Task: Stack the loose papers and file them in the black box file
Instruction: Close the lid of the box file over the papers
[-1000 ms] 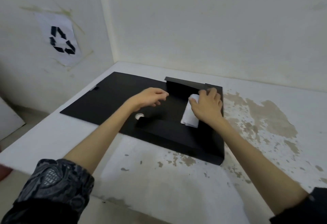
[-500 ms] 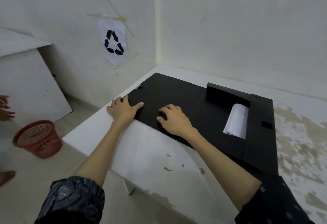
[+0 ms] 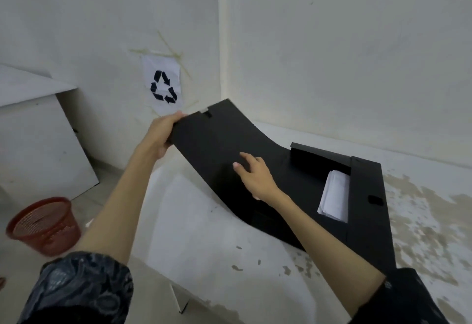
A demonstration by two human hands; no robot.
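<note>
The black box file [image 3: 367,211] lies unfolded on the white table [image 3: 204,242]. A folded stack of white papers [image 3: 334,199] rests in its tray, between a raised black flap and the right-hand panel. The file's large cover flap [image 3: 217,139] curves up off the table on the left. My left hand [image 3: 163,132] grips the flap's raised left edge. My right hand [image 3: 255,175] lies flat on the flap's inner face, fingers spread, holding nothing.
A red mesh waste basket [image 3: 43,224] stands on the floor at the left. A white board [image 3: 38,144] leans beside it. A recycling sign [image 3: 163,86] is taped to the wall. The table's paint is chipped at the right [image 3: 421,221].
Both hands left the papers and moved to the file's left cover flap. The left hand has since lifted that flap's edge off the table, bending it upward.
</note>
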